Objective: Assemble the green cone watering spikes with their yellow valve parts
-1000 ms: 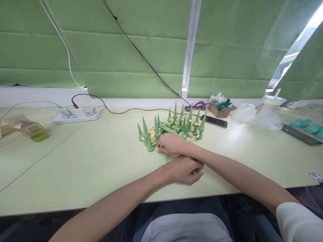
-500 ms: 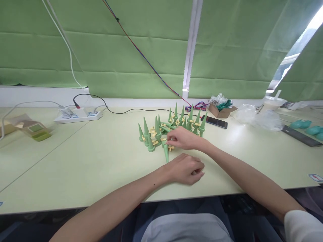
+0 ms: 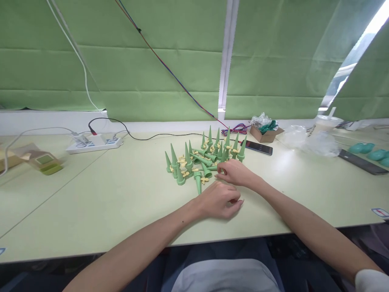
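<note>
Hollow green plastic spikes (image 3: 188,160) stand and lie in a cluster on the table, with small yellow valve-like pieces (image 3: 204,180) scattered among them. My right hand (image 3: 235,172) is at the cluster's near right edge, fingers curled in towards the thumb. Whatever it may pinch is too small or hidden to make out. Closer to me, my left hand (image 3: 220,199) is closed, its fingers folded under and the thumb alongside; its contents, if any, are hidden. One loose spike (image 3: 197,182) lies just beyond the left wrist, its tip pointing towards me.
A phone (image 3: 258,147) and a small cardboard box (image 3: 266,134) lie behind on the right. Farther right are a drink cup (image 3: 323,125), a plastic bag (image 3: 323,145) and teal objects (image 3: 361,148). A power strip (image 3: 95,145) sits at back left.
My right hand has drawn back to the right from the middle of the cluster, uncovering several lying spikes. The left hand stays closed in nearly the same place. The view has shifted slightly.
</note>
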`<state>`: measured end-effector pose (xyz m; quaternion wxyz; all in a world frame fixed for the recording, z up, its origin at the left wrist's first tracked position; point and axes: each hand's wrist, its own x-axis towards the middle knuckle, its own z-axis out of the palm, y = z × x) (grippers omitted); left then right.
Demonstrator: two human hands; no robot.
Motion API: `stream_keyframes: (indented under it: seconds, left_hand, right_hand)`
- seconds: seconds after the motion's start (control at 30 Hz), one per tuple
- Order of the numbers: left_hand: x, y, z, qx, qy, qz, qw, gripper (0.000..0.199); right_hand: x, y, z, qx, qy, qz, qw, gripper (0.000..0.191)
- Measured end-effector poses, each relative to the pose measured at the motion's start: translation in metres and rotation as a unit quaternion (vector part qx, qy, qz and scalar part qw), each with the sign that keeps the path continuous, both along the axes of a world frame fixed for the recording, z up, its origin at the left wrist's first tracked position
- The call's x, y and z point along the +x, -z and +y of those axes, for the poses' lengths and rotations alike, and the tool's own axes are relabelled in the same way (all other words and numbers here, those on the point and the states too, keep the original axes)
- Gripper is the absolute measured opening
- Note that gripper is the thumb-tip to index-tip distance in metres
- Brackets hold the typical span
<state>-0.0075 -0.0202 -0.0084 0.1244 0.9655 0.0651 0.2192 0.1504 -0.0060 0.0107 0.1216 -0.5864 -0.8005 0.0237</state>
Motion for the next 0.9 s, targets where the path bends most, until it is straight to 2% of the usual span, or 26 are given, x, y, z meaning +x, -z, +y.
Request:
stream_keyframes:
  seconds: [0.1, 0.2, 0.5, 0.73, 0.9]
  left_hand:
    - [0.001, 0.004, -0.001, -0.017, 0.021, 0.011, 1.000, 0.032]
    - [0.002, 0.005, -0.001, -0.023, 0.026, 0.028, 0.999, 0.034]
    - [0.001, 0.006, 0.001, -0.036, 0.021, 0.037, 0.998, 0.035]
    - [0.000, 0.004, 0.002, -0.037, 0.001, 0.029, 0.999, 0.040]
    - [0.001, 0.004, 0.004, -0.027, -0.041, -0.040, 0.998, 0.050]
  right_hand:
    - [-0.007, -0.003, 0.003, 0.015, -0.012, 0.032, 0.999, 0.025]
    - [-0.012, -0.001, 0.006, 0.004, -0.029, 0.016, 0.999, 0.029]
    - [-0.020, 0.014, 0.008, 0.024, -0.013, -0.050, 0.998, 0.025]
    - [-0.008, 0.013, 0.003, 0.061, -0.025, 0.091, 0.994, 0.015]
    - [0.005, 0.015, -0.004, 0.069, -0.060, 0.184, 0.979, 0.009]
